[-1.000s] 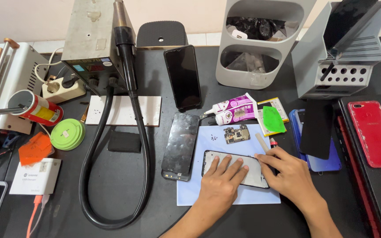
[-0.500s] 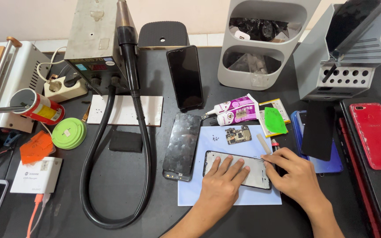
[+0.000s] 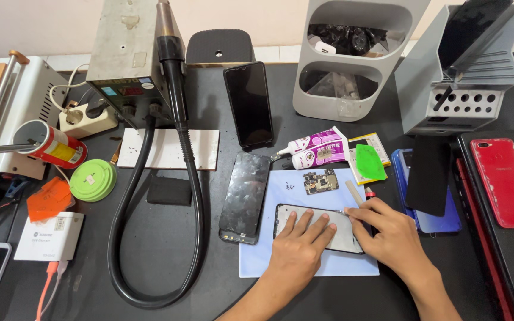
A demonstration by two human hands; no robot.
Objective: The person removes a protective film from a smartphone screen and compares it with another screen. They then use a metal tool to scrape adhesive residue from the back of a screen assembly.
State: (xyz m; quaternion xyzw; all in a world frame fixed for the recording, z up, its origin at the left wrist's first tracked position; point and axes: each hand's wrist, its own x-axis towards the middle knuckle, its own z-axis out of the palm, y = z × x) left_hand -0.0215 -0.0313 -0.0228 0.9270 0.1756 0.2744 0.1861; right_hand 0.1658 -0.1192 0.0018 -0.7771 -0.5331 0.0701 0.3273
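A phone frame with a dark rim and pale inside lies on a light blue work mat. My left hand rests flat on it, fingers spread, pressing it down. My right hand is at the frame's right end and grips a thin pale tool whose tip meets the frame's upper right edge. A small circuit board sits on the mat above the frame. A detached black screen lies to the left, partly on the mat.
A hot-air station with a black hose stands at the back left. A black phone, glue tubes, a green pick, a blue phone, a red phone and grey organisers surround the mat.
Both hands stay on the phone frame; my right hand and the tool have shifted only slightly along its upper right edge.
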